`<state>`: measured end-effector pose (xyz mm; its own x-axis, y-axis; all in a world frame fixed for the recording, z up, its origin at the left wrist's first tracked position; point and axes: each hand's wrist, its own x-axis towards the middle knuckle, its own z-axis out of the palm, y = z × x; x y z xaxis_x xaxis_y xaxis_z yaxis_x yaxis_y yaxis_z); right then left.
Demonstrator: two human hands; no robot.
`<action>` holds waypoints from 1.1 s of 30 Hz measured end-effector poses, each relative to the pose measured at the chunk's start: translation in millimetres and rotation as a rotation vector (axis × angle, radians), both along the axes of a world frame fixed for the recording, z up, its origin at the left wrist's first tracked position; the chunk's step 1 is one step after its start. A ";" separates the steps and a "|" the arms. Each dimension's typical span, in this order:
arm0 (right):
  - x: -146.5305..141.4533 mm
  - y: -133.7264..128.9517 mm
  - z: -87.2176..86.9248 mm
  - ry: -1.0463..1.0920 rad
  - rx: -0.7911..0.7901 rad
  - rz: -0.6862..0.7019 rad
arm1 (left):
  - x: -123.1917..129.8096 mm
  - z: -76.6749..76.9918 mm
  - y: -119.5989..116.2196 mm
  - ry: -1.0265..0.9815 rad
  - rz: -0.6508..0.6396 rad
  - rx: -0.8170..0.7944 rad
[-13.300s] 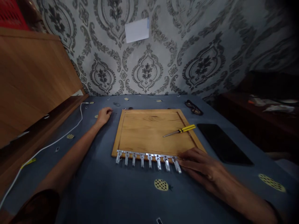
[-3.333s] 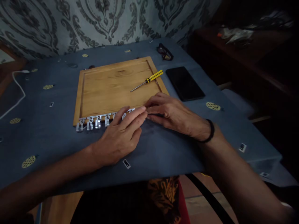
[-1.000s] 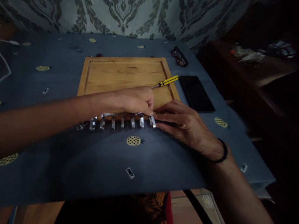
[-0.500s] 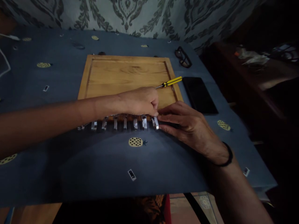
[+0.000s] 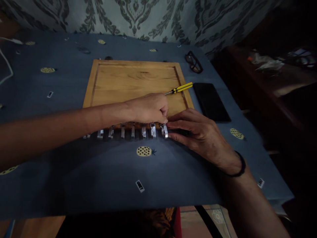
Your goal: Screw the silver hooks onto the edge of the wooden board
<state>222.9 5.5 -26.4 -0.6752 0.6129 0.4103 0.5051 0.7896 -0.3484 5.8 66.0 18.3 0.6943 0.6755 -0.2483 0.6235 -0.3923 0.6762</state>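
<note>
1. We see a wooden board [image 5: 137, 77] lying flat on the blue cloth of the tabletop [image 5: 104, 185], with a row of metal hooks [image 5: 133, 131] along its near edge; our left arm covers the upper parts of several.
2. Our left hand [image 5: 150, 107] reaches across the board from the left, its fingers curled in, their tips down by the end hook [image 5: 164, 131] on the right. We cannot tell whether they pinch anything.
3. Our right hand [image 5: 201, 134], a black band [image 5: 241, 164] on its wrist, lies at the board's near right corner. Its fingers are slightly parted, with tips against or just beside the same hook; we cannot tell whether they grip it.
4. The screwdriver [image 5: 182, 87] lies over the board's right rim, its yellow handle outward and its tip hidden behind our left hand.
5. Right of the board we have a black slab [image 5: 211, 102], and beyond that, glasses [image 5: 193, 62].
6. A white cable [image 5: 10, 70] curves at far left.
</note>
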 end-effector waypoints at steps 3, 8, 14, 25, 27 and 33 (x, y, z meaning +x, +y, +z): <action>0.0 -0.5 -0.1 -0.012 -0.022 -0.004 | -0.7 -1.3 0.7 -0.002 0.006 -0.001; -1.6 -1.3 -0.6 -0.014 -0.034 -0.004 | -2.2 -3.7 1.8 -0.035 -0.013 0.013; 0.0 0.2 -0.4 -0.017 -0.033 -0.003 | -3.0 -3.1 1.8 -0.016 0.016 -0.014; 0.5 0.7 -0.9 -0.016 -0.046 -0.011 | -1.5 2.5 -1.4 0.007 0.046 -0.052; 1.2 1.1 -1.3 -0.013 -0.055 -0.009 | -2.4 1.8 -1.4 0.001 0.050 -0.067; 0.9 0.8 -0.5 -0.031 -0.068 -0.010 | -5.7 -3.7 0.6 -0.053 0.012 -0.048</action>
<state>223.8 6.3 -26.9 -0.6809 0.6452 0.3466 0.5238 0.7597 -0.3853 0.0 66.6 14.6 0.6990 0.6725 -0.2433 0.5907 -0.3513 0.7264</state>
